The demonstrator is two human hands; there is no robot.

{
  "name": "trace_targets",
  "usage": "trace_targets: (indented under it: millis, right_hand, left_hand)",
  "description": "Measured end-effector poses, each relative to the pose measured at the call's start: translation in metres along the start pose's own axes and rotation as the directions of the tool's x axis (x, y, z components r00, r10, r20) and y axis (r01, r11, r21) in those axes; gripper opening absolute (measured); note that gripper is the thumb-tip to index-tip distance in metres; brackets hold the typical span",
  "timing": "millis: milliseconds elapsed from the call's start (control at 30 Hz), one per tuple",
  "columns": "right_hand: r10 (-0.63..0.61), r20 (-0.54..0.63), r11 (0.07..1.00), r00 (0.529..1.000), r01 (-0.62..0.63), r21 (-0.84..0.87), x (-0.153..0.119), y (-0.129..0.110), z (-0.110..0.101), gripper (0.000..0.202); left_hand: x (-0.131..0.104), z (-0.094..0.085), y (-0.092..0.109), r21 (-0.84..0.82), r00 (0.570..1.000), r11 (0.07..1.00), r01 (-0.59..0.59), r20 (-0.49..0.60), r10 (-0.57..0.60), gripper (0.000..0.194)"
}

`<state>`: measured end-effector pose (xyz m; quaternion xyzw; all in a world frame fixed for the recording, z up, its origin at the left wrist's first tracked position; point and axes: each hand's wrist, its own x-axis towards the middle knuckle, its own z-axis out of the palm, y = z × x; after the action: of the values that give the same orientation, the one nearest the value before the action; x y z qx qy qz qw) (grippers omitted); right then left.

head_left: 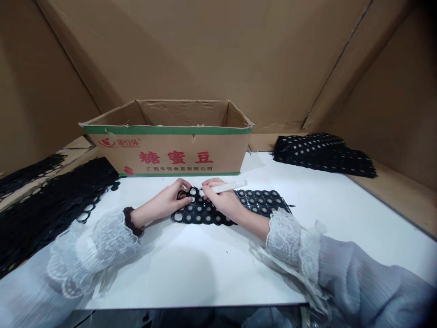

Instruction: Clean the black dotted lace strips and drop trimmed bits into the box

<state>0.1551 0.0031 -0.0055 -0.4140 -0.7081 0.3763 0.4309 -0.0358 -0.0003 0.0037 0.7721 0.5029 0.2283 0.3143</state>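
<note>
A black strip of fabric with rows of pale round dots [262, 200] lies flat on the white table, across its middle. At its upper left corner my left hand [167, 200] pinches the edge between thumb and fingers. Some circles at that end are open holes. My right hand [223, 200] rests over the middle of the strip, its fingers closed round a white pen-like tool [227, 187]. The tool's tip end is close to my left fingertips; the exact tip is too small to make out.
An open cardboard box [177, 150] stands behind the strip. Black netted fabric [51, 205] lies at the left, and a folded dotted black piece [321, 152] at the back right. Cardboard walls [205, 54] rise behind. The white table's front edge [191, 306] is near me.
</note>
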Motion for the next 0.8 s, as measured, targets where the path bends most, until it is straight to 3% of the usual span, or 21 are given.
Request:
trace_targets:
  millis: [100,200,400,600,800]
  right_hand:
    - [-0.042,0.042,0.999,0.998,0.042,-0.003,-0.001,-0.002,0.0,0.028]
    - [-0.09,0.004,0.996,0.996,0.09,-0.003,-0.004,-0.007,0.001,0.027]
    - [-0.05,-0.015,0.994,0.999,0.048,-0.095,-0.01,-0.006,0.007,0.026]
    - [0.0,0.007,0.996,1.0,0.0,-0.09,-0.009,0.0,0.008,0.024]
    - [0.041,0.0,0.995,0.999,-0.041,-0.087,-0.008,-0.001,0.008,0.023]
  left_hand:
    - [-0.001,-0.005,0.001,0.06,0.997,0.997,0.054,0.06,-0.058,0.033]
    - [-0.004,-0.01,0.004,0.131,0.991,0.99,0.051,0.113,-0.066,0.024]
    - [-0.013,-0.003,0.015,0.023,0.999,0.999,0.046,0.005,-0.046,0.024]
    - [-0.016,0.001,0.013,-0.027,0.996,0.997,0.075,0.054,-0.073,0.024]
    - [-0.016,0.009,0.017,-0.193,0.979,0.963,0.187,-0.044,-0.199,0.024]
